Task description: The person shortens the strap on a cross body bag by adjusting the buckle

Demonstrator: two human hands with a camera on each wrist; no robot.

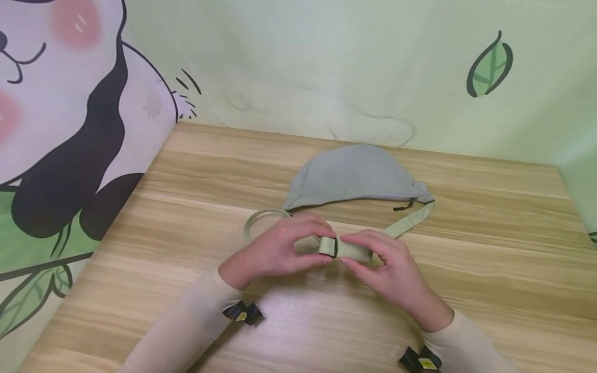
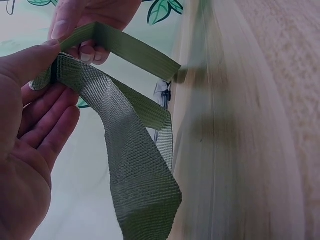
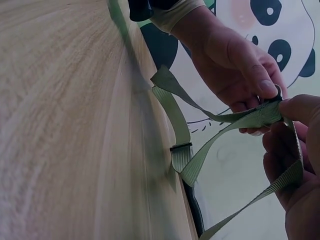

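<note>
In the head view, a grey crescent-shaped waist bag (image 1: 350, 173) lies on the table with its pale green webbing strap (image 1: 410, 220) trailing toward me. My left hand (image 1: 282, 246) pinches a folded loop of this strap at a black slider buckle (image 1: 335, 247), thumb on the near edge. Just right of the buckle, my right hand (image 1: 394, 267) pinches the strap between thumb and fingers. From the left wrist, twisted webbing (image 2: 135, 165) hangs below the hands. Another black slider (image 3: 181, 147) shows on a lower strap loop in the right wrist view.
The wooden table (image 1: 186, 290) carries the bag near its back edge, a zipper pull (image 1: 403, 207) at the bag's right end. Behind stands a pale green printed backdrop (image 1: 303, 67), with a panda figure (image 1: 140, 77) on the left. A strap loop (image 1: 249, 223) curves out beside my left hand.
</note>
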